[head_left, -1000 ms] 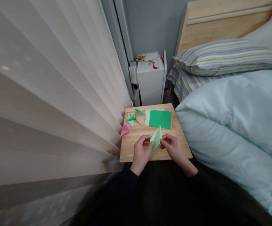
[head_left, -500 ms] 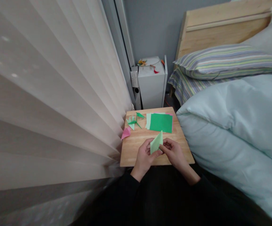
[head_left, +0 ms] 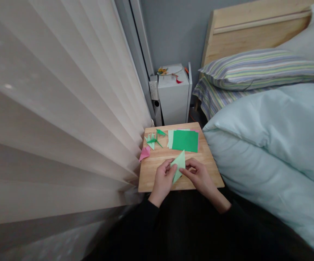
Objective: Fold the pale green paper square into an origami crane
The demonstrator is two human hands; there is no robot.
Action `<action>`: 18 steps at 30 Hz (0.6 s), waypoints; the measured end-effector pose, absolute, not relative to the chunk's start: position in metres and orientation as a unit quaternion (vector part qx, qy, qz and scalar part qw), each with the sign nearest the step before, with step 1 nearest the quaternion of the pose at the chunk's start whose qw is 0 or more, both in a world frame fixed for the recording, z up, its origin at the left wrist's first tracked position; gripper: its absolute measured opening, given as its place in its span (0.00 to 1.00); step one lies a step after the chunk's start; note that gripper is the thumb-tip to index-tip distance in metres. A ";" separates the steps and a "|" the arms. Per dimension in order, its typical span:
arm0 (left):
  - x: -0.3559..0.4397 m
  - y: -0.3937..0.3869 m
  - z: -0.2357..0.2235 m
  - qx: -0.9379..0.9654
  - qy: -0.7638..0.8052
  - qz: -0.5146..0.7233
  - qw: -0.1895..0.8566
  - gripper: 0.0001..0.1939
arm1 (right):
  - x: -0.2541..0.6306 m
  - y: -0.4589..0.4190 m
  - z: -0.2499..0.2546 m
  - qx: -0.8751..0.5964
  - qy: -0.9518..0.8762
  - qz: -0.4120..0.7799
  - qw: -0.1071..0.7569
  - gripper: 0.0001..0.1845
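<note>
A folded piece of light green origami paper (head_left: 180,161), roughly diamond-shaped, is held above the near part of a small wooden table (head_left: 157,181). My left hand (head_left: 163,177) grips its left side, thumb on the front face and fingers behind. My right hand (head_left: 198,174) pinches its right edge between thumb and fingers. Beyond the hands lies a stack of paper sheets (head_left: 185,140), dark green on top with light green and pink edges showing. At the table's left are green folded paper cranes (head_left: 151,140) and a pink folded paper piece (head_left: 145,153).
A pleated curtain (head_left: 91,108) hangs close along the table's left side. To the right is a bed with a pale blue quilt (head_left: 268,145) and a striped pillow (head_left: 265,69). Behind the table stands a white cabinet (head_left: 173,101) with small items on top.
The light green paper has turned and tilted, so more of its face shows. My left thumb has moved up onto its front, and my right fingers have shifted along its right edge.
</note>
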State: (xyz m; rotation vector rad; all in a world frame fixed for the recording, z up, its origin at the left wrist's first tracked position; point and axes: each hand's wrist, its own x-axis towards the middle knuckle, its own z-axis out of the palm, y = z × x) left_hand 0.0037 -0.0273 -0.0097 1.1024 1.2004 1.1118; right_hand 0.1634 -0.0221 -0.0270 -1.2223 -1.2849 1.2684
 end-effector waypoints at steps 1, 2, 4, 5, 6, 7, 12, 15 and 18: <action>0.004 -0.027 -0.012 0.459 0.506 0.468 0.560 0.13 | 0.164 -0.023 -0.027 -0.495 -0.534 0.502 0.467 0.13; 0.005 -0.026 -0.013 0.444 0.504 0.462 0.579 0.15 | 0.164 -0.023 -0.026 -0.490 -0.544 0.492 0.471 0.12; 0.007 -0.026 -0.014 0.404 0.498 0.459 0.615 0.19 | 0.165 -0.024 -0.023 -0.470 -0.556 0.497 0.473 0.11; 0.007 -0.026 -0.013 0.385 0.495 0.460 0.629 0.21 | 0.166 -0.025 -0.021 -0.458 -0.556 0.508 0.471 0.11; 0.007 -0.026 -0.011 0.369 0.490 0.463 0.640 0.23 | 0.167 -0.025 -0.019 -0.448 -0.556 0.519 0.470 0.12; 0.007 -0.027 -0.010 0.358 0.484 0.463 0.651 0.24 | 0.168 -0.025 -0.017 -0.439 -0.558 0.526 0.469 0.13; -0.001 -0.026 -0.004 0.359 0.462 0.417 0.695 0.25 | 0.173 -0.021 -0.012 -0.417 -0.560 0.551 0.458 0.14; -0.008 -0.023 -0.004 0.403 0.455 0.368 0.704 0.26 | 0.178 -0.020 -0.014 -0.443 -0.512 0.559 0.478 0.25; -0.014 -0.020 -0.005 0.427 0.459 0.348 0.698 0.28 | 0.182 -0.020 -0.014 -0.423 -0.517 0.586 0.459 0.38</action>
